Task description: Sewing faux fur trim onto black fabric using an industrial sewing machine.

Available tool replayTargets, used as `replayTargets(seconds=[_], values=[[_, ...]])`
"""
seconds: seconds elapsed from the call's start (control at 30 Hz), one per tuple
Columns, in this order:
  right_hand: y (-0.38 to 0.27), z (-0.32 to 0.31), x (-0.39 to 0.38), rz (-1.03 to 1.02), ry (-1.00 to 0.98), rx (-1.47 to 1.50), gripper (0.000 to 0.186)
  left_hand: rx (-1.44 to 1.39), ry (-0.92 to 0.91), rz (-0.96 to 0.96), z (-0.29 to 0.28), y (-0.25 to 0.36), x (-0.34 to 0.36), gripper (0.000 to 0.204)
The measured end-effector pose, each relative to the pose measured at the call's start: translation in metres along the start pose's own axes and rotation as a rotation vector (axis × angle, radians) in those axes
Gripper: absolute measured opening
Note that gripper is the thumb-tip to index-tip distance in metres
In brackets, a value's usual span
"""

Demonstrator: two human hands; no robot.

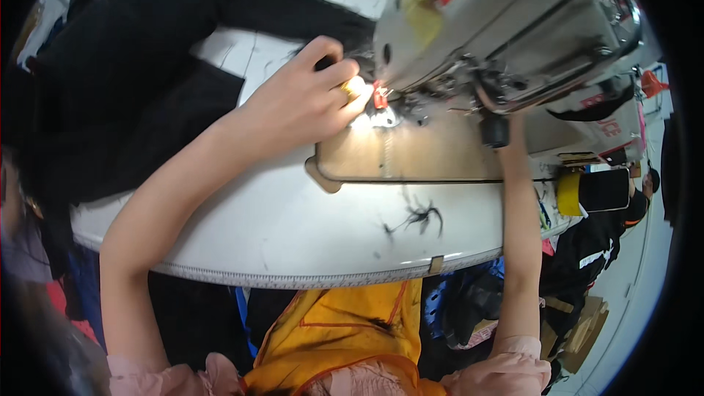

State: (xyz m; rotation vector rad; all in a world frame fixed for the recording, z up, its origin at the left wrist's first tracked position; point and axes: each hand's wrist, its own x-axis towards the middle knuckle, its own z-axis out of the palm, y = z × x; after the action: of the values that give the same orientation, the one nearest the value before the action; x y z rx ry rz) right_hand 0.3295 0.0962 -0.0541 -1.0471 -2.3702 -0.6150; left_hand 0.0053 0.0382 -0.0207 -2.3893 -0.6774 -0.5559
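Observation:
My left hand [312,103] is beside the lit needle area of a sewing machine [477,37], its fingers curled together. A gold-coloured ring shows on one finger. Black fabric [304,15] runs over the table to these fingers, and they appear closed on its edge; the exact grip is partly hidden. Close to the fingertips is a small red part [380,95] at the machine's needle. My right forearm reaches up along the machine's right side. The right hand itself is hidden behind the machine head and a black knob [494,130], so its fingers do not show.
A large heap of black cloth [147,51] covers the left side of the white table [293,227]. Loose black threads [422,216] lie near the front, where a measuring tape [293,279] follows the curved edge. At the right are a phone [607,189] and a yellow object [567,193].

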Motion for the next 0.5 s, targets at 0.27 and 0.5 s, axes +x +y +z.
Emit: replayTargets(seconds=[0.27, 0.5], values=[[0.006, -0.015, 0.001, 0.13, -0.148, 0.167, 0.024, 0.022, -0.051, -0.276, 0.014, -0.016, -0.003, 0.009], [0.016, -0.018, 0.021, 0.231, -0.18, 0.268, 0.028, -0.223, -0.094, -0.812, 0.023, -0.055, -0.039, 0.044]])
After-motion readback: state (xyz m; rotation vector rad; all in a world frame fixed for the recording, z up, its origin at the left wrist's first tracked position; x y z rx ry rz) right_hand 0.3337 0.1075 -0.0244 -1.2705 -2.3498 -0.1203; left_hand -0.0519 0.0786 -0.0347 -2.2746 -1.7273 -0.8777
